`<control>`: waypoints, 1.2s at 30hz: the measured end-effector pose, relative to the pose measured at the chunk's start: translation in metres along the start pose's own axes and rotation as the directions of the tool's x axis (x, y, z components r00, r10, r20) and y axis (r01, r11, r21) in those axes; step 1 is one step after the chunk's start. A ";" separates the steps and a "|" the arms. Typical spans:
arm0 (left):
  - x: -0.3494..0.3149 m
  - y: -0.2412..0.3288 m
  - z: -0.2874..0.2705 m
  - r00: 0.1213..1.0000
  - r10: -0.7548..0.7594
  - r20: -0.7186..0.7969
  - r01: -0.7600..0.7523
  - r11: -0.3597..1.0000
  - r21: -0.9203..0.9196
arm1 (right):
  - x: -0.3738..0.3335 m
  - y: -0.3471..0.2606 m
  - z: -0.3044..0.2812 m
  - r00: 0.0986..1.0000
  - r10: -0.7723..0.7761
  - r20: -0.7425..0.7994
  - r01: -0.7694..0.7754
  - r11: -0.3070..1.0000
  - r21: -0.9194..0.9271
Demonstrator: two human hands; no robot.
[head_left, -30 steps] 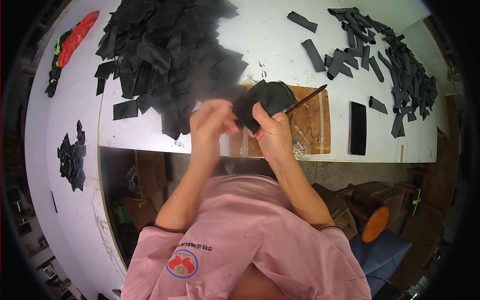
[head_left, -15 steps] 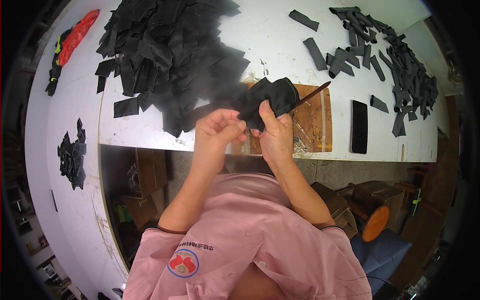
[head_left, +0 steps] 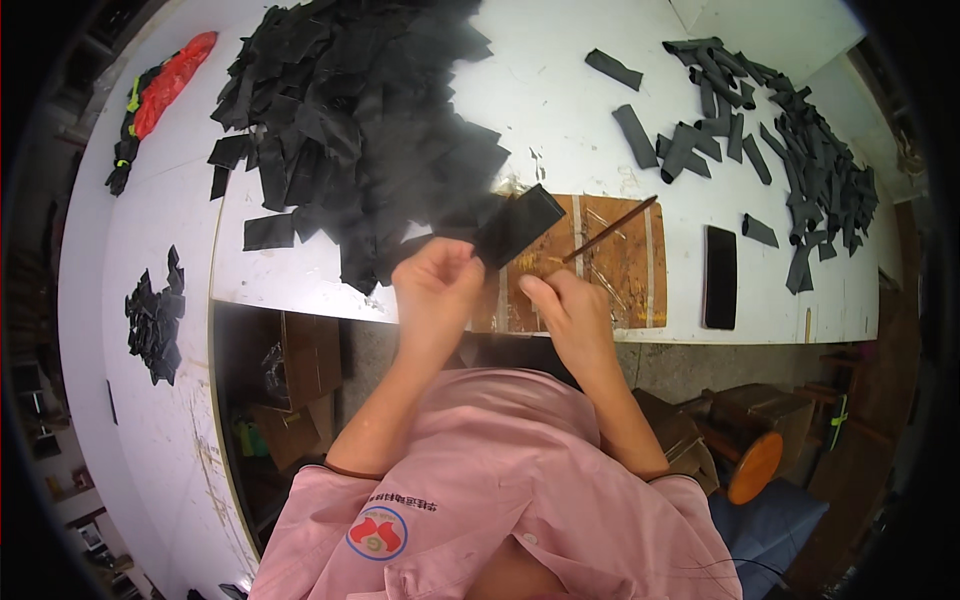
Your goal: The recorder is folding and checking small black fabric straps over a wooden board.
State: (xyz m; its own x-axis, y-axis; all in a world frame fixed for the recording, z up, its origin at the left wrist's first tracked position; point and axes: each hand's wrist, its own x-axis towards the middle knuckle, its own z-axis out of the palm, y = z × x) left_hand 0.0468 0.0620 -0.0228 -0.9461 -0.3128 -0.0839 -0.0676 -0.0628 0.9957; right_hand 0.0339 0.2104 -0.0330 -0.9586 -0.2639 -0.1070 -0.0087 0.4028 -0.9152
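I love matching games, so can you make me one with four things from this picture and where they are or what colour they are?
Things
1. thin stick
2. phone
3. stool seat
4. rolled fabric pieces

Clues
A. orange, lower down than the table
B. strewn over the table's upper right
C. slanting across the wooden board
D. lying flat, just right of the board

Pairs: 1-C, 2-D, 3-A, 4-B

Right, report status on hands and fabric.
Left hand pinching black fabric piece. Right hand near brown stick. Possible obstruction: stick slanting over wooden board.
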 end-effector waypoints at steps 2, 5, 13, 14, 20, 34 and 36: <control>-0.005 0.003 0.003 0.996 -0.010 0.086 0.003 0.997 0.074 | -0.006 -0.019 0.001 0.936 -0.224 -0.272 0.244 0.969 0.041; -0.012 0.008 0.012 0.984 0.071 0.162 -0.099 0.980 0.171 | 0.002 -0.015 0.005 0.943 -0.234 -0.234 0.277 0.945 0.171; -0.004 0.001 0.020 0.995 -0.064 -0.071 0.056 0.992 -0.109 | 0.018 -0.001 0.019 0.835 -0.461 -0.300 0.376 0.877 -0.300; 0.000 0.008 0.014 0.985 -0.172 0.030 0.174 0.955 -0.239 | 0.016 -0.001 0.017 0.887 -0.347 -0.305 0.331 0.938 -0.104; 0.001 0.007 0.002 0.900 -0.198 0.387 0.362 0.834 -0.416 | 0.006 0.000 0.001 0.955 0.042 0.295 -0.287 0.396 0.872; -0.019 0.026 0.023 0.671 -0.113 0.733 0.624 0.620 -0.475 | -0.016 0.003 -0.013 0.997 -0.022 0.069 -0.056 0.371 0.927; -0.025 0.043 0.029 0.848 -0.074 0.525 0.219 0.951 -0.219 | -0.009 0.008 -0.020 0.971 -0.223 -0.092 0.189 0.466 0.864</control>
State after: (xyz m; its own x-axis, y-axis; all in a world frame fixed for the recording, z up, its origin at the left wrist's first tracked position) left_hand 0.0584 0.0950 0.0229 -0.9634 0.2373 -0.1246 -0.2017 -0.3357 0.9201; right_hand 0.0366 0.2332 -0.0315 -0.9547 -0.2650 0.1357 0.0609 -0.6199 -0.7824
